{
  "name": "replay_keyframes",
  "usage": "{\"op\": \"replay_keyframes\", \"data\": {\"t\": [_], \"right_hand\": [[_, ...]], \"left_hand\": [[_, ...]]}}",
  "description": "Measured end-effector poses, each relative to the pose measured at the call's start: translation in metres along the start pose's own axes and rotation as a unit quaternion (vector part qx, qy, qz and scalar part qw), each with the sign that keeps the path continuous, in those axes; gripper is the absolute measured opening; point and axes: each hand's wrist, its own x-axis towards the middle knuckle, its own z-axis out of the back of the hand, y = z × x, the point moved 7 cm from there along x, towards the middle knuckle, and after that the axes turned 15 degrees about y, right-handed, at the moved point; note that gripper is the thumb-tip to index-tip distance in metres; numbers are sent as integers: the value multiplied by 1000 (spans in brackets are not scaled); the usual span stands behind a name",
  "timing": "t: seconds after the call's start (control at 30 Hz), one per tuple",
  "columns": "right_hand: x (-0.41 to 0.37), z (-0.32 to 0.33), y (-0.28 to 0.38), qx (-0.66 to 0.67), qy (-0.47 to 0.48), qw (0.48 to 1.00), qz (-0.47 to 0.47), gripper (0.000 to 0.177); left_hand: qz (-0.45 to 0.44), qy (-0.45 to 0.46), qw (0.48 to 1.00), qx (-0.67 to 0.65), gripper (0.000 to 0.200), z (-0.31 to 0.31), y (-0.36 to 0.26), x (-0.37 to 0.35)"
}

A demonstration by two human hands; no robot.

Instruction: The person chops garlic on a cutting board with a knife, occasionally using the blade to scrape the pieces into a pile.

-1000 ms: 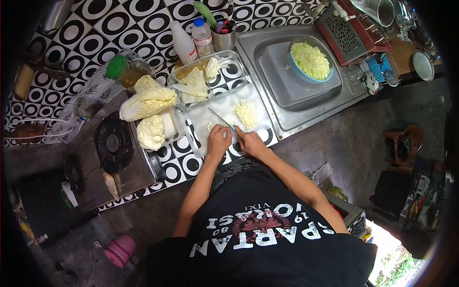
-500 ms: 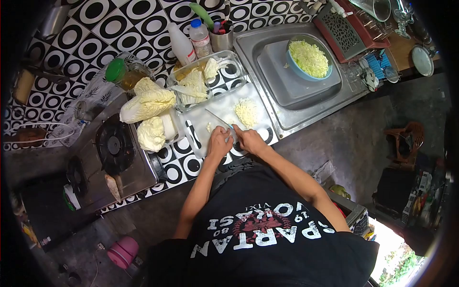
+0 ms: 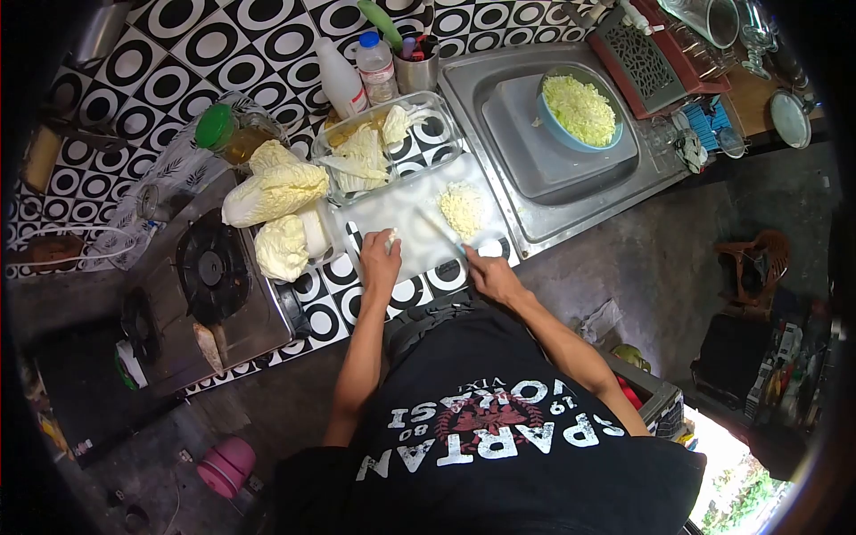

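My right hand [image 3: 495,275] is closed on the handle of a knife [image 3: 440,226], whose blade lies low over the translucent cutting board [image 3: 410,259] beside a heap of chopped white pieces [image 3: 461,210]. At the board's left part, my left hand [image 3: 381,259] has its fingers pressed together around a small whitish piece [image 3: 390,237]. Left of the board are whole pale cabbages [image 3: 275,193]. Behind it stands a clear tray [image 3: 403,169] with cabbage leaves [image 3: 361,159].
A blue bowl [image 3: 581,109] of chopped cabbage stands on an upturned grey tub [image 3: 555,169] in the metal sink [image 3: 534,230]. A stove [image 3: 245,334] is at the left. Bottles [image 3: 376,71] and a utensil cup [image 3: 416,75] line the back.
My hands have moved apart. The left went left with the small piece; the right moved right and slightly toward my body with the knife, whose blade is now nearer the chopped heap.
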Motion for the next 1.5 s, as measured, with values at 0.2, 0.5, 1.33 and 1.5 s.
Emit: {"op": "replay_keyframes", "data": {"t": [0.2,0.5,1.33,1.5], "right_hand": [[0,-1,0,-21,-3,999,-33,51],[6,13,27,3,-23,999,-26,47],[38,-2,14,-76,22,995,-61,53],[58,-3,15,-104,36,992,-61,59]], "left_hand": [[-33,48,998,-39,23,-24,-27,17],[-20,99,994,-34,11,-42,-46,29],[-66,101,990,-72,10,-42,-43,33],[-76,98,990,-69,9,-41,-45,31]]}}
